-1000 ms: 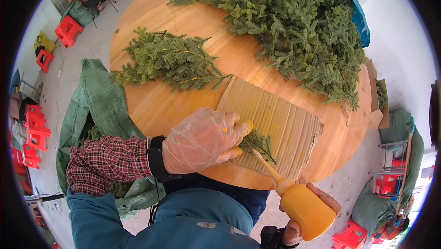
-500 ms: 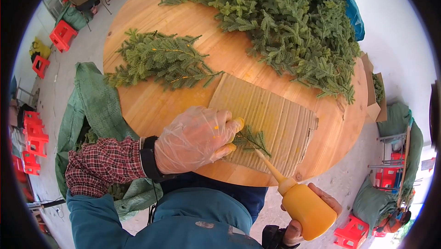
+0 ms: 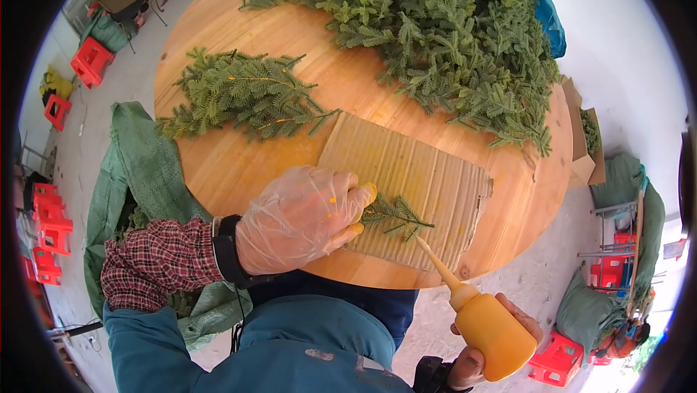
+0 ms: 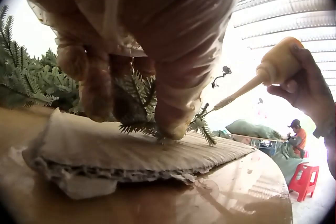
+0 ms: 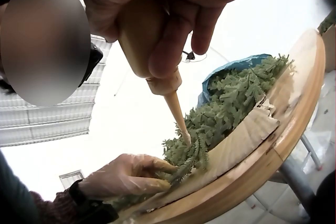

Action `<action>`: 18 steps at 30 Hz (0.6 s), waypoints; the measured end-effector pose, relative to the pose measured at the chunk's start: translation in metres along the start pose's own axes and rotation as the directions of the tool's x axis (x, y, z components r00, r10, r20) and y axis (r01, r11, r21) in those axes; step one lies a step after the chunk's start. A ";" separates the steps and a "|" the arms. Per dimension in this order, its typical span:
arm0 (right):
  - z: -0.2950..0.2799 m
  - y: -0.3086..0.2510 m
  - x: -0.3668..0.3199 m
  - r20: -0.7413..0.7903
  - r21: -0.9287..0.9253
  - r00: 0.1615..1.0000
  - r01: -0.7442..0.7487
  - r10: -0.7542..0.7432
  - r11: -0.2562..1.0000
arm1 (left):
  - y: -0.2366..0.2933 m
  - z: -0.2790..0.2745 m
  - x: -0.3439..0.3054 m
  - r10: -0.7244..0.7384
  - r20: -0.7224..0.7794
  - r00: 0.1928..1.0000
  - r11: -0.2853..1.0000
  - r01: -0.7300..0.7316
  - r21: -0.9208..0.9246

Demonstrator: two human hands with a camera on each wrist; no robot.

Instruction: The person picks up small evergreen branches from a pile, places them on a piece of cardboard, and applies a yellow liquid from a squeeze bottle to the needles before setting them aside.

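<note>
In the head view my left hand (image 3: 298,219), in a clear plastic glove with yellow-stained fingertips, pinches a small fir sprig (image 3: 399,217) by its stem end. The sprig lies low over a corrugated cardboard sheet (image 3: 414,157), its tip pointing right. My bare right hand (image 3: 470,364) grips a yellow squeeze bottle (image 3: 496,335), tilted with its long tapered nozzle (image 3: 438,262) toward the sprig. The nozzle tip is right at the sprig's lower side twig. From the right wrist view, the nozzle (image 5: 176,111) points down at the needles above the gloved fingers (image 5: 152,184).
A small stack of fir branches (image 3: 243,95) lies at the left of the round wooden table (image 3: 218,168). A large heap of fir (image 3: 450,44) spills from a blue bag (image 3: 548,12) at the back. A green sack (image 3: 149,153) stands beside my left arm; red stools (image 3: 91,61) stand around.
The sprig has turned so its tip points right instead of down and right. The nozzle has gone from near the stem to an outer twig. The head view has shifted slightly.
</note>
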State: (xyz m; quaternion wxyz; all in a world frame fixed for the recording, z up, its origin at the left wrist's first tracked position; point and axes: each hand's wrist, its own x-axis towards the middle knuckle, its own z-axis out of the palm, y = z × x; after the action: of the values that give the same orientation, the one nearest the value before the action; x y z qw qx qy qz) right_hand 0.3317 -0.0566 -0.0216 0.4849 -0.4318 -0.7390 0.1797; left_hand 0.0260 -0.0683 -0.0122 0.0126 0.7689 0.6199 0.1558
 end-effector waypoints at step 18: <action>-0.008 0.006 0.009 -0.170 0.056 0.974 -0.145 0.153 0.988 | 0.002 -0.007 0.000 0.010 -0.010 1.000 0.999 -0.010 0.035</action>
State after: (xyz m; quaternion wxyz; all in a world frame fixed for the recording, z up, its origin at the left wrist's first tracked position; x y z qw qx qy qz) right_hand 0.3399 -0.0474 -0.0172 0.5418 -0.4895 -0.6554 0.1934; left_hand 0.0263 -0.0699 -0.0048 -0.0049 0.7713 0.6188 0.1487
